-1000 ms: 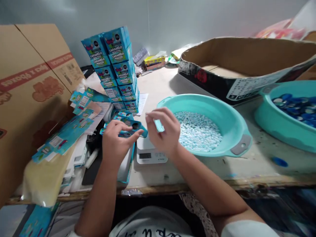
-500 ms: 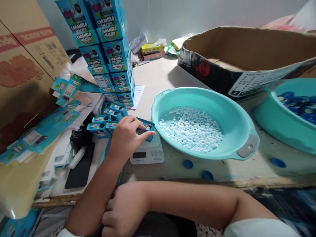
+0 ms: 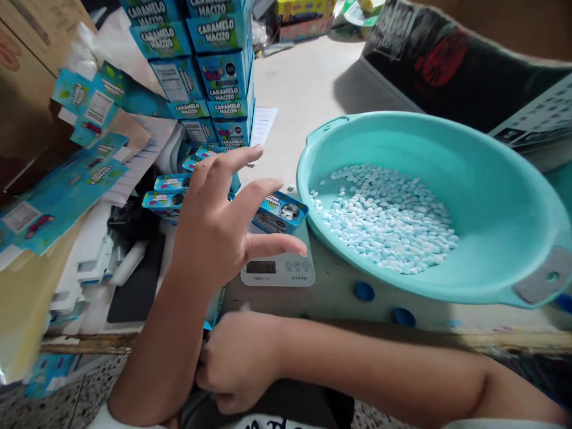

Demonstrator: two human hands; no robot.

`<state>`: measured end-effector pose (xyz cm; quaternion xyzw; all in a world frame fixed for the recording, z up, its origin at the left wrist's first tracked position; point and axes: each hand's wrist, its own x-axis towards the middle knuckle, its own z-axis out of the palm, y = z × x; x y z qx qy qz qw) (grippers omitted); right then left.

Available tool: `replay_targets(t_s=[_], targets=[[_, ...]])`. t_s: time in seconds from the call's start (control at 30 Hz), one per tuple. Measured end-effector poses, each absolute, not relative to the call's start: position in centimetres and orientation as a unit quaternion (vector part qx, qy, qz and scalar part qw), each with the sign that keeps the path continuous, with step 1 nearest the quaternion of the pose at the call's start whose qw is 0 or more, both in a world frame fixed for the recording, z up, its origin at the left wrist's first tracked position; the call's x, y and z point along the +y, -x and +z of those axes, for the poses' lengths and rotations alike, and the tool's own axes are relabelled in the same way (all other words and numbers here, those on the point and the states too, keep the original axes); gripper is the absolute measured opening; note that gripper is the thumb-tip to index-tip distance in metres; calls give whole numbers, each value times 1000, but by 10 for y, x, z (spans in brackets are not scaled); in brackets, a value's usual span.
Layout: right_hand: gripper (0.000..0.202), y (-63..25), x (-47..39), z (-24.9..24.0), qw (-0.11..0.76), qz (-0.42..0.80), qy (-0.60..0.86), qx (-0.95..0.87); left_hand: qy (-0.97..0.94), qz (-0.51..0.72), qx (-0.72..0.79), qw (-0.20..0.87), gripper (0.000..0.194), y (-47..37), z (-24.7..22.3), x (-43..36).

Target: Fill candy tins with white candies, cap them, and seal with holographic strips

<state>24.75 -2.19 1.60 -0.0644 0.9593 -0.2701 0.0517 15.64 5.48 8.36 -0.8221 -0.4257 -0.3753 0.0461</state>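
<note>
My left hand [image 3: 212, 217] hovers over the left side of a white digital scale [image 3: 279, 275], fingers spread and holding nothing. A small blue candy box [image 3: 272, 219] lies on the scale just beyond the thumb; white candies show through its round hole. The scale's display is lit, but its digits are hard to read. Low in the view my right hand [image 3: 243, 363] is curled into a fist beside my left forearm; its fingertips and anything inside are hidden. Several similar blue boxes [image 3: 167, 199] sit left of the scale, partly behind my left hand.
A turquoise tub [image 3: 496, 238] of pale candies touches the scale's right side. Blue caps [image 3: 364, 291] lie by the table's front edge. Stacked blue boxes [image 3: 223, 74] stand behind, flattened cartons [image 3: 67, 190] at left. A large open carton [image 3: 429, 65] stands at back right.
My left hand has let go of the candy box and lifted off it, fingers spreading. The box stays on the scale. My right fist remains low; the camera view has moved closer and tilted down.
</note>
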Motion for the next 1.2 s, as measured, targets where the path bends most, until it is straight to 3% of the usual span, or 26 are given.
replay_targets(t_s=[0.27, 0.53, 0.83, 0.93, 1.0, 1.07, 1.13, 1.17, 1.2], targets=[[22, -245, -18, 17, 74, -286, 64, 953, 808, -413, -419, 44, 58, -158, 85, 58], [18, -246, -20, 15, 53, -295, 52, 953, 800, -398, -445, 62, 26, -159, 80, 59], [20, -241, -16, 17, 69, -295, 61, 951, 799, -398, -449, 33, 18, -162, 80, 59], [16, -254, -9, 37, 71, -323, 41, 943, 811, -379, -445, 31, 17, -162, 76, 60], [19, -285, 0, 64, 39, -384, -12, 923, 815, -367, -448, 29, 17, -162, 74, 60], [26, -332, 11, 96, -64, -409, -87, 906, 816, -357, -454, 31, 17, -162, 72, 60], [29, -380, 26, 118, -199, -299, -286, 888, 814, -351, -460, 45, 18, -161, 71, 60], [29, -400, 36, 122, -223, -193, -403, 867, 813, -350, -462, 54, 18, -161, 70, 60], [29, -416, 47, 121, -180, -92, -509, 837, 810, -352, -465, 63, 17, -161, 69, 61]])
